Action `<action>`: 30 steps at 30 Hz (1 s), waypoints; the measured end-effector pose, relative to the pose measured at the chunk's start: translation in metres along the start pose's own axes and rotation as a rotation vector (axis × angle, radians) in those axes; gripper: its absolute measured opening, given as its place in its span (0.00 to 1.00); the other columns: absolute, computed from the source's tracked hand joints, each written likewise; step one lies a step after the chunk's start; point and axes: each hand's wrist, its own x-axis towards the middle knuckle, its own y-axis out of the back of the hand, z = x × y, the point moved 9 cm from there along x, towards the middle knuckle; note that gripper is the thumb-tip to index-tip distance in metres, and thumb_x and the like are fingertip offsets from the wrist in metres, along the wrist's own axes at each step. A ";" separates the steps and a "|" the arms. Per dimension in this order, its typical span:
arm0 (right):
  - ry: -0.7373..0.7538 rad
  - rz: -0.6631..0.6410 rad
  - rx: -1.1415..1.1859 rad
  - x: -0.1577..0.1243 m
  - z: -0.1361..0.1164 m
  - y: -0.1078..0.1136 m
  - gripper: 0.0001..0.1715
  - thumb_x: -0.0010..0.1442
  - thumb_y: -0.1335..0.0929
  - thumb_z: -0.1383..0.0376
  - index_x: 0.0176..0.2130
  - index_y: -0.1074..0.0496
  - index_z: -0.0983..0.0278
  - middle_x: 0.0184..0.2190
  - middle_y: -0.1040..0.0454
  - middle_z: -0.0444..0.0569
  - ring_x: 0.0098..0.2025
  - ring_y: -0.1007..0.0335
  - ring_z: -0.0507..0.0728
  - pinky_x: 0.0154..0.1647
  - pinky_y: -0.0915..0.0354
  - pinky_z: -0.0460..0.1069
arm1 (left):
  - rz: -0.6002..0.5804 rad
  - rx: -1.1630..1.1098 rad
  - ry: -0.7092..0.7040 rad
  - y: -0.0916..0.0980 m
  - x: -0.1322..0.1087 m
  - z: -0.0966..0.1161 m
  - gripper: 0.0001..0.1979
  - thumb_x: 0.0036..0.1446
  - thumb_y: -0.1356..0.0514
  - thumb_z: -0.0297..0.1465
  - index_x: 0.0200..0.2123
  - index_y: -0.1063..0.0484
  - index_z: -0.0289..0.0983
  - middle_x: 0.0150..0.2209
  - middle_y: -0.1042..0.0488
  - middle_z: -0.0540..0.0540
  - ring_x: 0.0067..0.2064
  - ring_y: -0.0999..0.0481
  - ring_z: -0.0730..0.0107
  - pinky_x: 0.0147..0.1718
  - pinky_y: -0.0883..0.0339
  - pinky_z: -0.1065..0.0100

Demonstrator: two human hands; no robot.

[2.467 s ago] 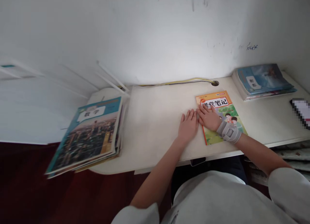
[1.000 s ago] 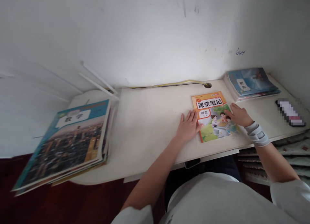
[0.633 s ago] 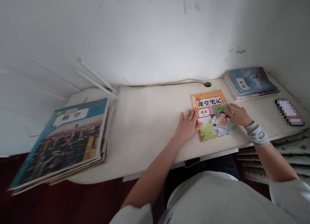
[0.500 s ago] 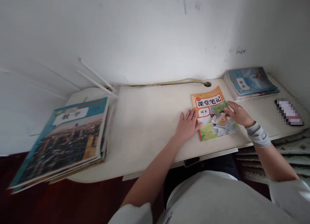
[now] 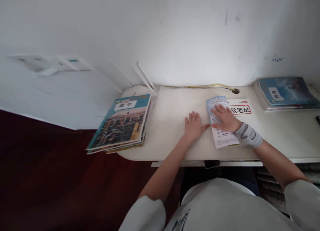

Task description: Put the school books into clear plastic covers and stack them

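Observation:
A workbook (image 5: 241,108) lies on the white desk (image 5: 172,124) with its cover turned to the left. The cover's blue and pinkish inner side (image 5: 223,139) faces up, overlapping part of the white title page. My right hand (image 5: 225,117), with a grey wrist brace (image 5: 250,135) below it, rests spread on that inner side. My left hand (image 5: 193,126) lies flat on the desk just left of the workbook. Its fingers are apart, and the thumb tip reaches the cover's left edge. Neither hand is gripping anything.
A stack of textbooks (image 5: 122,122) overhangs the desk's left end, a city picture on top. Another pile of blue books (image 5: 287,92) sits at the back right. Yellow and dark cables (image 5: 215,86) run along the wall to a hole (image 5: 235,91) in the desktop.
The workbook's illustrated orange cover has been turned leftward, showing its inner side and the title page. My right hand moved from the book's right edge onto the cover. The view shifted left.

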 end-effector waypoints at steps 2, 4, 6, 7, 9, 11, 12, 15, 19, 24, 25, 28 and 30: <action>0.053 -0.022 -0.103 0.000 -0.010 -0.009 0.39 0.59 0.37 0.50 0.62 0.44 0.67 0.65 0.50 0.61 0.67 0.61 0.69 0.63 0.60 0.68 | 0.014 -0.018 -0.017 -0.002 -0.004 -0.006 0.39 0.61 0.54 0.48 0.63 0.51 0.22 0.65 0.52 0.26 0.66 0.54 0.49 0.62 0.56 0.50; 0.085 -0.018 -0.177 0.000 -0.017 -0.013 0.35 0.60 0.38 0.52 0.60 0.40 0.68 0.64 0.46 0.62 0.66 0.57 0.69 0.62 0.60 0.68 | 0.055 -0.038 -0.034 -0.001 -0.006 -0.007 0.35 0.63 0.54 0.45 0.62 0.50 0.22 0.64 0.50 0.28 0.66 0.51 0.53 0.62 0.54 0.55; 0.102 -0.012 -0.211 0.002 -0.022 -0.015 0.32 0.61 0.38 0.53 0.58 0.38 0.68 0.63 0.45 0.63 0.65 0.54 0.69 0.61 0.59 0.69 | 0.085 -0.067 -0.035 0.000 -0.006 -0.008 0.31 0.64 0.54 0.40 0.62 0.48 0.23 0.64 0.47 0.31 0.65 0.49 0.56 0.62 0.53 0.58; 0.107 -0.013 -0.215 0.004 -0.024 -0.016 0.31 0.61 0.39 0.54 0.58 0.37 0.68 0.63 0.44 0.63 0.65 0.53 0.69 0.61 0.59 0.69 | 0.097 -0.084 -0.033 0.000 -0.006 -0.008 0.29 0.64 0.55 0.38 0.61 0.47 0.24 0.64 0.45 0.33 0.65 0.47 0.58 0.62 0.52 0.59; 0.114 -0.027 -0.211 0.007 -0.027 -0.018 0.29 0.62 0.39 0.54 0.57 0.36 0.67 0.62 0.43 0.62 0.64 0.51 0.68 0.61 0.58 0.69 | 0.124 -0.120 -0.030 0.001 -0.006 -0.009 0.25 0.65 0.56 0.34 0.61 0.44 0.26 0.63 0.42 0.37 0.64 0.44 0.62 0.61 0.51 0.62; 0.124 -0.048 -0.205 0.010 -0.030 -0.022 0.28 0.62 0.39 0.54 0.57 0.36 0.66 0.61 0.41 0.61 0.64 0.49 0.67 0.61 0.58 0.69 | 0.156 -0.150 -0.024 0.003 -0.007 -0.011 0.23 0.65 0.58 0.32 0.60 0.42 0.28 0.62 0.40 0.39 0.63 0.43 0.65 0.61 0.51 0.63; 0.129 -0.057 -0.204 0.012 -0.032 -0.024 0.28 0.62 0.40 0.54 0.57 0.36 0.66 0.61 0.41 0.61 0.63 0.48 0.67 0.61 0.57 0.69 | 0.171 -0.159 -0.024 0.003 -0.008 -0.012 0.23 0.65 0.58 0.32 0.59 0.41 0.29 0.62 0.39 0.40 0.63 0.42 0.66 0.61 0.51 0.63; 0.166 -0.073 -0.208 0.017 -0.040 -0.030 0.29 0.63 0.40 0.55 0.58 0.38 0.66 0.61 0.41 0.62 0.62 0.46 0.67 0.60 0.56 0.69 | 0.196 -0.162 -0.039 0.003 -0.012 -0.012 0.23 0.65 0.56 0.34 0.59 0.41 0.31 0.61 0.39 0.41 0.63 0.42 0.65 0.61 0.51 0.62; 0.238 -0.099 -0.208 0.024 -0.055 -0.033 0.28 0.63 0.41 0.62 0.60 0.41 0.69 0.62 0.43 0.63 0.63 0.47 0.66 0.60 0.54 0.69 | 0.196 -0.136 -0.055 0.004 -0.015 -0.011 0.26 0.63 0.53 0.38 0.60 0.43 0.31 0.62 0.40 0.39 0.64 0.44 0.63 0.62 0.52 0.60; 0.266 -0.074 -0.192 0.011 -0.063 -0.016 0.27 0.63 0.42 0.68 0.60 0.41 0.70 0.59 0.37 0.62 0.62 0.44 0.62 0.62 0.55 0.65 | 0.171 -0.119 -0.044 0.003 -0.015 -0.011 0.26 0.64 0.55 0.39 0.60 0.44 0.30 0.63 0.41 0.38 0.64 0.45 0.61 0.62 0.51 0.59; 0.266 -0.032 -0.195 0.003 -0.063 -0.009 0.27 0.64 0.42 0.65 0.60 0.41 0.69 0.60 0.38 0.61 0.62 0.45 0.63 0.62 0.55 0.66 | 0.174 -0.115 -0.040 0.003 -0.016 -0.011 0.26 0.64 0.55 0.39 0.60 0.44 0.30 0.63 0.42 0.37 0.64 0.45 0.61 0.61 0.52 0.58; 0.299 0.074 -0.225 -0.034 -0.059 0.007 0.32 0.62 0.39 0.54 0.61 0.42 0.63 0.64 0.46 0.61 0.65 0.52 0.69 0.59 0.53 0.69 | 0.188 -0.106 -0.032 0.004 -0.017 -0.011 0.25 0.65 0.57 0.37 0.61 0.44 0.30 0.62 0.41 0.37 0.65 0.46 0.60 0.62 0.52 0.57; 0.353 0.053 -0.241 -0.058 -0.057 0.005 0.37 0.57 0.35 0.47 0.61 0.40 0.61 0.65 0.50 0.62 0.66 0.56 0.71 0.58 0.50 0.69 | 0.199 -0.111 -0.030 0.004 -0.017 -0.011 0.24 0.65 0.56 0.35 0.60 0.43 0.29 0.62 0.41 0.37 0.64 0.45 0.59 0.62 0.52 0.57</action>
